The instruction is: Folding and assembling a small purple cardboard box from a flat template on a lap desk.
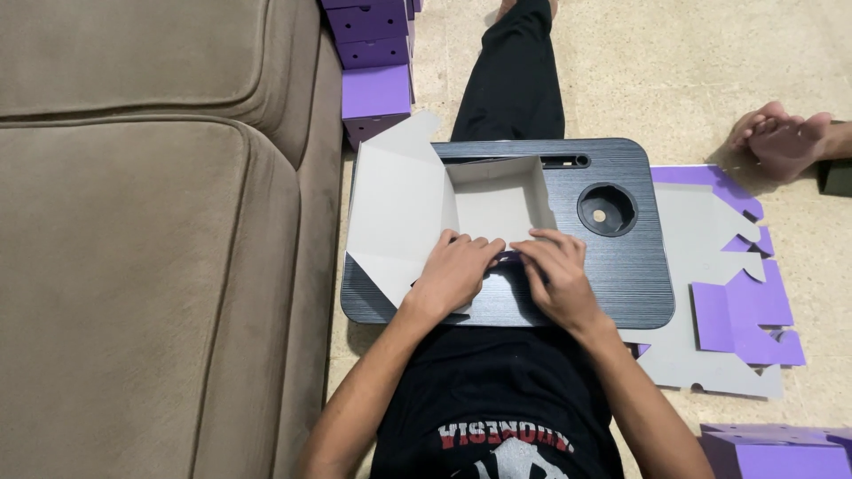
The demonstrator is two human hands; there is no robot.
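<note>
Box: grey cardboard box point(444, 208), half-folded on your lap bench point(621, 284).
Left hand point(454, 270): fingers flat, pressing the near flap.
Right hand point(555, 270): fingers flat, pressing beside it.
Grip: both open-palmed, clamped on nothing.
Count: four purple boxes point(374, 53) stacked by the sofa point(133, 266).

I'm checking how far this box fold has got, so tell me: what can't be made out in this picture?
Head view only:
- The near edge of the grey cardboard box lies under the left hand and right hand; its fold state is hidden.
- The purple box at lower right is cut off by the frame.
- The stacked purple boxes are cut off at the top.
</note>
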